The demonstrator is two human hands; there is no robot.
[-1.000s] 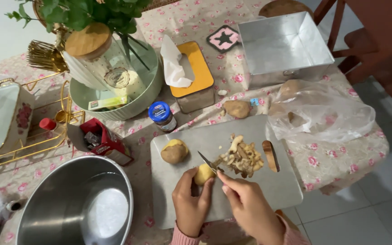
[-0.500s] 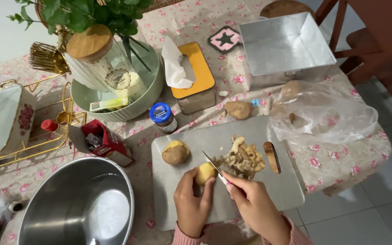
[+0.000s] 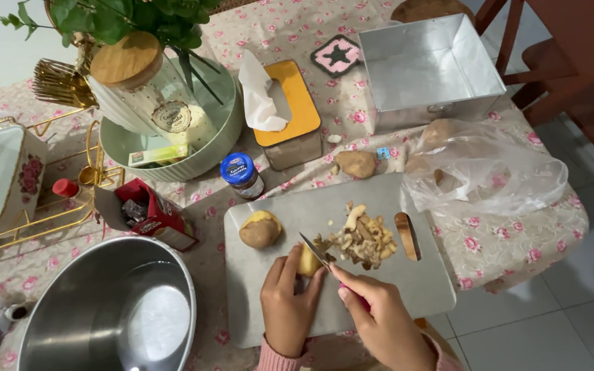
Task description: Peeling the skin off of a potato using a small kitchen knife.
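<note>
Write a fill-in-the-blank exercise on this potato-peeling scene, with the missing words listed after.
1. The right hand holds a ____ against the potato.
2. The left hand grips the potato over the grey ____.
3. The pile of peels lies to the ____ of the half-peeled potato.
4. The steel bowl sits by the person's ____ hand.

Missing words: knife; cutting board; right; left

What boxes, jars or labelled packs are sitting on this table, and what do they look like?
Small jar: just beyond the cutting board's left corner; round, blue lid, dark contents, label.
Red carton: left of the board, lying open; dark packets inside.
Tissue box: table centre; orange top, white tissue sticking out.
Glass jar: in the green bowl; wooden lid, round label.
Flat green pack: also in that bowl.
</note>
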